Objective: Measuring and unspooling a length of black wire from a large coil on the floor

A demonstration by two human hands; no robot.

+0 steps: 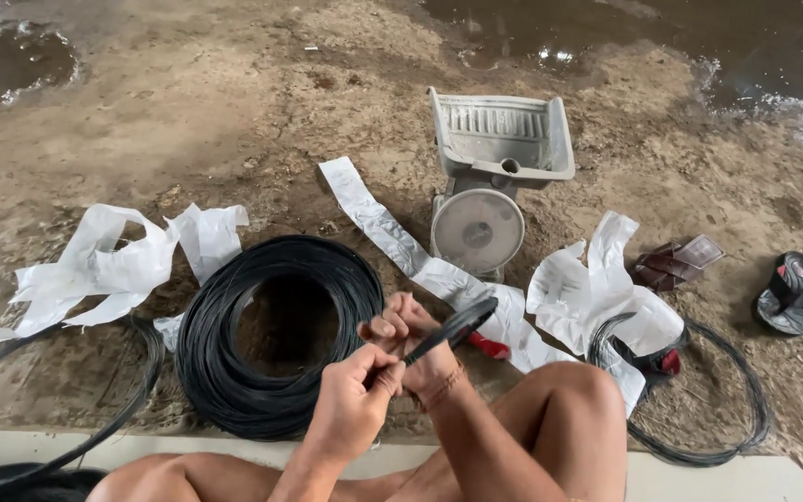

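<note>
I sit on the ground with both hands raised in front of my knees. My left hand [353, 402] and my right hand [403, 331] are both closed on a short bundle of black wire [457, 325] that sticks out to the right between them. A string bracelet sits on my right wrist. Just behind my hands lies a large thick coil of black wire [220, 372] on the dirt.
A grey weighing scale [494, 177] stands behind the coil. White plastic wrapping [104, 265] and strips [374, 218] lie scattered. A thin wire loop [745, 409] lies right, another thin loop [141, 372] left. Red-handled tool [489, 346], sandals [792, 293], puddles [11, 60].
</note>
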